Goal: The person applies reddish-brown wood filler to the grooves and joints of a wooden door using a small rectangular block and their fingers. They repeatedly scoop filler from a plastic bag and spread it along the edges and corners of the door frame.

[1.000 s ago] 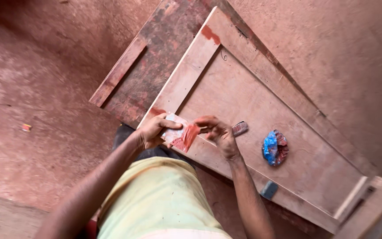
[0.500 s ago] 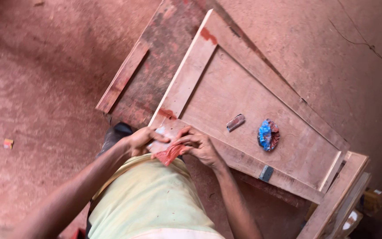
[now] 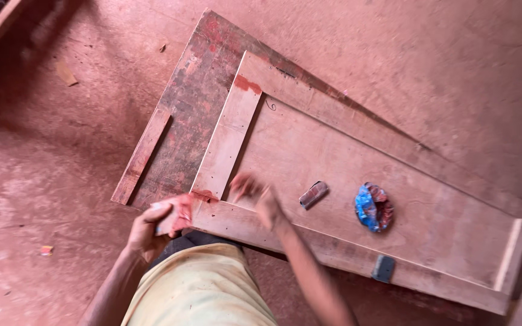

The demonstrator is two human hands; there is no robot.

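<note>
Grip: left hand (image 3: 147, 228) pinched red-stained paper (image 3: 176, 215); right hand (image 3: 255, 194) blurred, grip unclear.
Package: crumpled blue-red wrapper (image 3: 374, 207), centre right on wooden panel (image 3: 333, 157).

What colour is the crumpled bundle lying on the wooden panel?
The crumpled bundle is bright blue with dark reddish stains, seen in the head view.
</note>
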